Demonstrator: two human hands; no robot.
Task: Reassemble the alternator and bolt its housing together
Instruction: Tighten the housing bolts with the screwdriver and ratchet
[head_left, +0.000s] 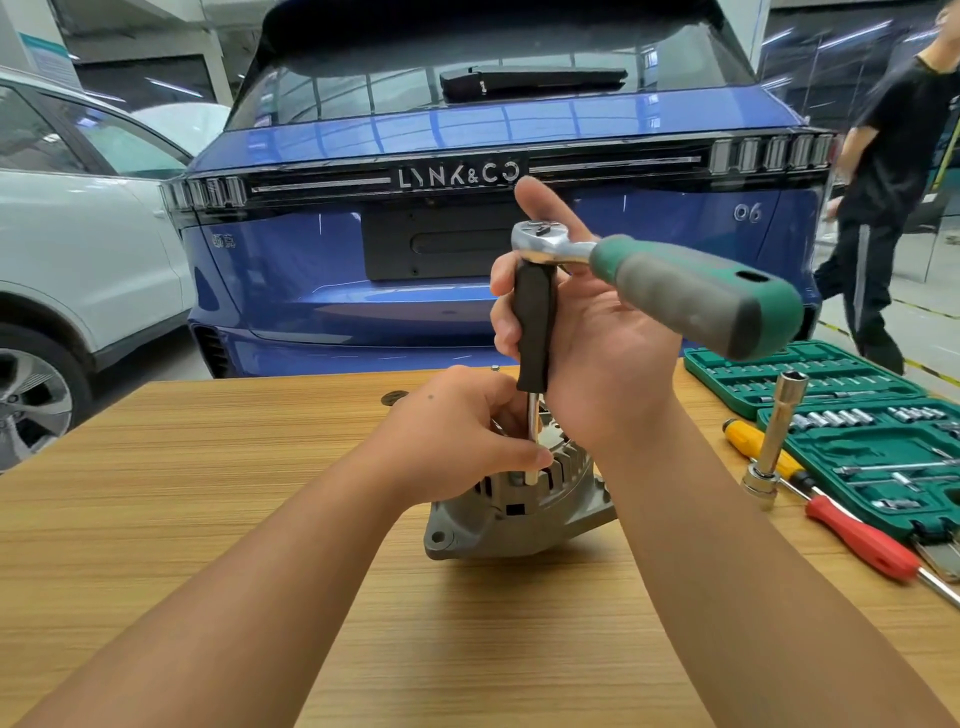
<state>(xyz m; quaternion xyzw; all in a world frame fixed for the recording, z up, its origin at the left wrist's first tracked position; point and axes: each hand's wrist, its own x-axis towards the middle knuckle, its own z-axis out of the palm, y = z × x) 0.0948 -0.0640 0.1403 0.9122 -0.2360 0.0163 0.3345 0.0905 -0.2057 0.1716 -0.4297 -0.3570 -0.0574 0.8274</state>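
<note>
The right hand (587, 332) is wrapped around the black grip of an upright extension bar (532, 332), fingers curled closed on it with the thumb raised beside the ratchet (550, 244) head on top; the ratchet's green and grey handle juts out toward the right, free of either hand. Holding the bar rather than the handle looks like a way to keep the tool plumb and spin it by hand, which suits a bolt that is only just starting in its thread. The left hand (462, 441) is pinched shut low down on the bare steel shaft where it meets the alternator (519, 514), apparently steering the tip onto a bolt; the bolt itself is hidden by the fingers.

The alternator sits on the wooden table (208, 493) directly below both hands, finned end up, so the housing bolts can be reached from above. Its mounting ear points toward the camera.

To the right, near at hand, lie an open green socket set (852, 431), a long socket (776, 441) standing on end, a yellow screwdriver (748, 434) and a red screwdriver (857, 540). Beyond the table stands a blue car (467, 156).
</note>
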